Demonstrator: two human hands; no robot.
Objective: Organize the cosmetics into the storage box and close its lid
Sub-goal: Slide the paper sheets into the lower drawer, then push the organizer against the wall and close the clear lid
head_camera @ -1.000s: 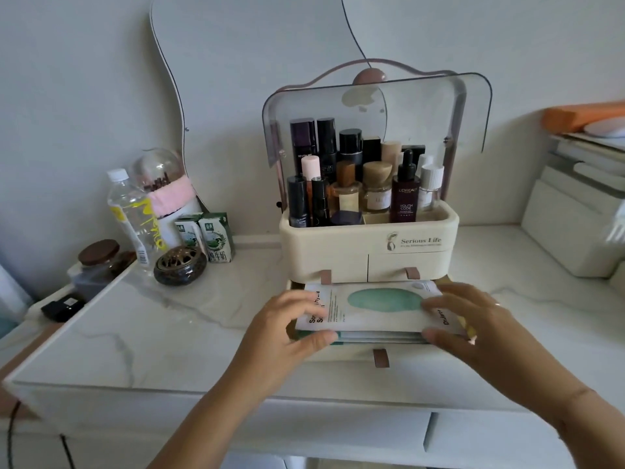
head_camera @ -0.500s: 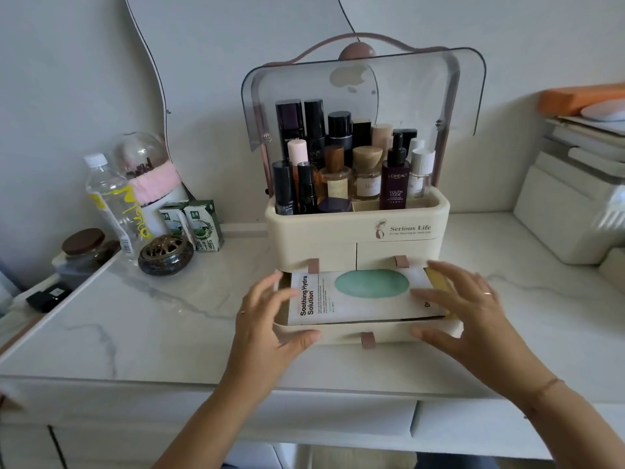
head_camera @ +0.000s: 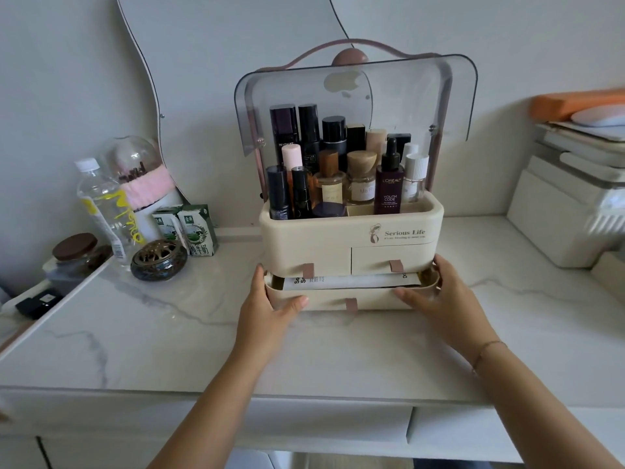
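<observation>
A cream storage box [head_camera: 321, 238] stands on the marble tabletop, its smoky clear lid [head_camera: 406, 96] swung up. Several cosmetic bottles [head_camera: 389, 187] stand upright in its top tray. The wide bottom drawer [head_camera: 324, 297] is nearly pushed in, with a thin strip of white mask sachets [head_camera: 351, 282] showing inside. My left hand [head_camera: 267, 306] grips the drawer's left corner, thumb on the front. My right hand [head_camera: 439, 296] holds the drawer's right corner the same way.
Left of the box stand a water bottle [head_camera: 105, 211], two milk cartons [head_camera: 189, 228], a dark round incense burner [head_camera: 159, 260], a brown-lidded jar [head_camera: 76, 253] and a glass dome with pink band [head_camera: 142, 174]. White appliances [head_camera: 568, 211] sit at the right. A wavy mirror [head_camera: 220, 62] leans behind.
The mask sachets went from my hands into the bottom drawer. Both hands then moved to the drawer's corners and pushed it most of the way in.
</observation>
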